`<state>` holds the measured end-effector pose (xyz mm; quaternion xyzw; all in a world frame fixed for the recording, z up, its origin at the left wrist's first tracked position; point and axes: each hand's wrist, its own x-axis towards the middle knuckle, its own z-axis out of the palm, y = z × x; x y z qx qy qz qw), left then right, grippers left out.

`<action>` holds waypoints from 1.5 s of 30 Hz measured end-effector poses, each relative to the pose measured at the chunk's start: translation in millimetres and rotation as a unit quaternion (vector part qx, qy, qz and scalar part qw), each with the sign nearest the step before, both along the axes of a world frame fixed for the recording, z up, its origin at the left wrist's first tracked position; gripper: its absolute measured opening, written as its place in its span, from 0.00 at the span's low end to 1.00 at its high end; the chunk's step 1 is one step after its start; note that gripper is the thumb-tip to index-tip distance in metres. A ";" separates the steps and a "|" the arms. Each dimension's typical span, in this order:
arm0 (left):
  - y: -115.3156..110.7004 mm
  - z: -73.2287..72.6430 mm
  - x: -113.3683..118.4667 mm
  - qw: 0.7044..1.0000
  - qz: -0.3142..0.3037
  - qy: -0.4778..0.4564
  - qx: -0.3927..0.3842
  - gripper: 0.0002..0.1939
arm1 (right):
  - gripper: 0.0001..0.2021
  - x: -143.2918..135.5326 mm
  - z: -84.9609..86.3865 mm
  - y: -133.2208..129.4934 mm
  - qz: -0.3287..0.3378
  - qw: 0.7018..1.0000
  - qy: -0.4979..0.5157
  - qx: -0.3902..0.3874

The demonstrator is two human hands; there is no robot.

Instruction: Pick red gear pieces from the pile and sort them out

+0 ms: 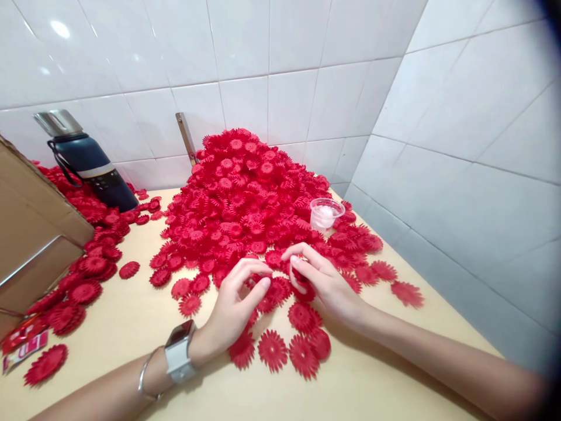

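Head view, principal item: red flower-shaped pieces (272, 351), notched at the rim, loose on the table (372, 389), some overlapping, lying beneath, between and nearer than the two hands; many more form a tall heap (245, 199) just beyond.

Left hand (234, 301): at the heap's near fringe; fingers bent and side by side, thumb standing apart from them, nothing seen gripped. Right hand (326, 286): opposite, apart from the left; fingers curled, thumb tip close to the index finger; red shows behind them, but whether a piece is pinched cannot be told.

Step in hand, by judgement: handling of pieces at the heap's near edge. Next move, by judgement, calls for a light fingertip hold on one rim, since neighbours overlap.

Surroundings: clear plastic cup (316, 220), white contents, beside the heap's right flank; wristwatch (179, 354) and bangle (142, 374) on the left wrist; dark flask (99, 166), more pieces at its base; cardboard box (37, 216), far left; pink packet (26, 352) near it; tiled wall (293, 41) behind.
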<state>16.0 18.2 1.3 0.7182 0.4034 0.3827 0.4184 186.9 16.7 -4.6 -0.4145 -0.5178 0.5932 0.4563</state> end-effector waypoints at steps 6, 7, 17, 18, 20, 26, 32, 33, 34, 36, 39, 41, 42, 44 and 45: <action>-0.4 1.2 0.3 1.000 -0.003 0.002 0.000 0.07 | 0.05 -0.9 -0.9 2.1 0.007 1.000 0.013 -0.015; -0.4 1.4 0.3 1.000 -0.001 0.002 0.001 0.07 | 0.06 -0.9 -1.7 2.3 0.004 1.000 0.008 -0.018; -4.0 3.5 -0.1 0.996 -0.049 0.036 -0.067 0.09 | 0.16 2.5 -4.9 2.0 0.006 0.977 -0.132 0.167; -4.0 2.9 0.0 0.996 -0.049 0.026 -0.075 0.10 | 0.18 2.6 -5.5 1.7 0.006 0.969 -0.150 0.196; -3.5 1.3 0.4 0.995 -0.043 0.002 -0.090 0.11 | 0.21 2.6 -7.7 1.1 0.003 0.953 -0.179 0.243; -1.7 -2.3 1.5 0.991 -0.044 -0.055 -0.111 0.08 | 0.24 -2.5 -19.3 -2.1 -0.011 0.875 -0.311 0.370; -1.1 1.1 2.4 0.994 -0.006 -0.047 -0.096 0.06 | 0.31 -5.6 -14.6 -8.1 0.064 0.845 -0.336 0.411; -1.0 1.2 2.5 0.995 0.000 -0.044 -0.095 0.06 | 0.30 -5.5 -13.6 -8.7 0.066 0.845 -0.341 0.407; -0.8 0.8 2.6 0.995 0.005 -0.040 -0.094 0.06 | 0.28 -5.3 -13.1 -8.9 0.064 0.845 -0.347 0.402; -0.3 -0.6 2.4 0.995 0.013 -0.028 -0.095 0.06 | 0.25 -4.7 -13.4 -8.7 0.049 0.852 -0.351 0.385; 0.8 -3.3 1.4 0.995 0.026 -0.020 -0.092 0.06 | 0.22 -3.5 -12.5 -7.6 0.010 0.877 -0.330 0.348; 1.5 -4.2 0.7 0.995 0.036 -0.030 -0.089 0.05 | 0.20 -2.3 -8.4 -7.0 -0.006 0.897 -0.303 0.321; 1.8 -4.2 0.4 0.995 0.039 -0.036 -0.088 0.05 | 0.18 -1.7 -5.5 -6.6 -0.013 0.906 -0.290 0.307; 1.9 -3.5 0.2 0.994 0.039 -0.044 -0.092 0.05 | 0.10 -0.8 0.2 -5.5 -0.016 0.923 -0.271 0.272; 1.8 -3.0 0.2 0.994 0.034 -0.046 -0.098 0.05 | 0.06 -0.6 2.4 -4.7 -0.011 0.933 -0.260 0.248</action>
